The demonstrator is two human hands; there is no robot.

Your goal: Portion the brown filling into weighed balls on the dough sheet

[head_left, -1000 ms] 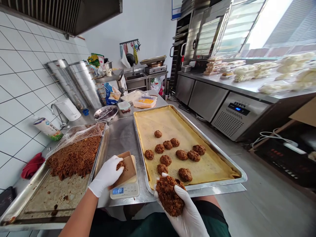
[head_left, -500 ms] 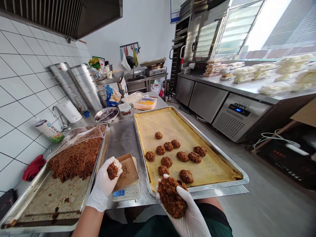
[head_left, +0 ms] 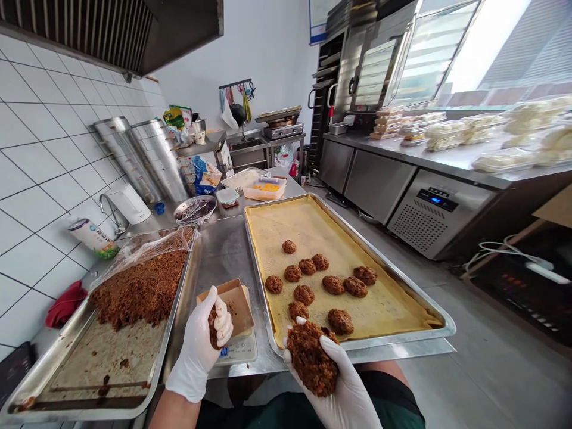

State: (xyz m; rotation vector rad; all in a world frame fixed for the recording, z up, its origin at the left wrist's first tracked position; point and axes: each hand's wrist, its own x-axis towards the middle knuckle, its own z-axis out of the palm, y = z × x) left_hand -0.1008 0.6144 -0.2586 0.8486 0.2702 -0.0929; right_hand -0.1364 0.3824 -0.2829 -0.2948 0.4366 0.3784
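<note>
My left hand (head_left: pixel 203 345), in a white glove, is closed round a small brown dough portion (head_left: pixel 213 327) just in front of a kitchen scale (head_left: pixel 241 350) that carries a brown paper tray (head_left: pixel 235 301). My gloved right hand (head_left: pixel 344 390) cups a big lump of the same brown mix (head_left: pixel 311 363) near the front edge of the lined baking tray (head_left: pixel 402 310). Several round brown pieces (head_left: pixel 324 283) lie on that tray's yellow mat. A steel tray (head_left: pixel 67 363) to the left holds the loose brown mix (head_left: pixel 140 289).
A steel worktop (head_left: pixel 223 250) runs back to a bowl (head_left: pixel 195 208), plastic boxes (head_left: pixel 263 187) and a sink. White tiled wall on the left with a red cloth (head_left: pixel 62 304) and a bottle (head_left: pixel 92 236). Steel counters and an oven stand to the right across an aisle.
My left hand lifted a small portion off the paper tray on the scale and drew it toward me, closing round it. The right hand kept the big lump nearly still.
</note>
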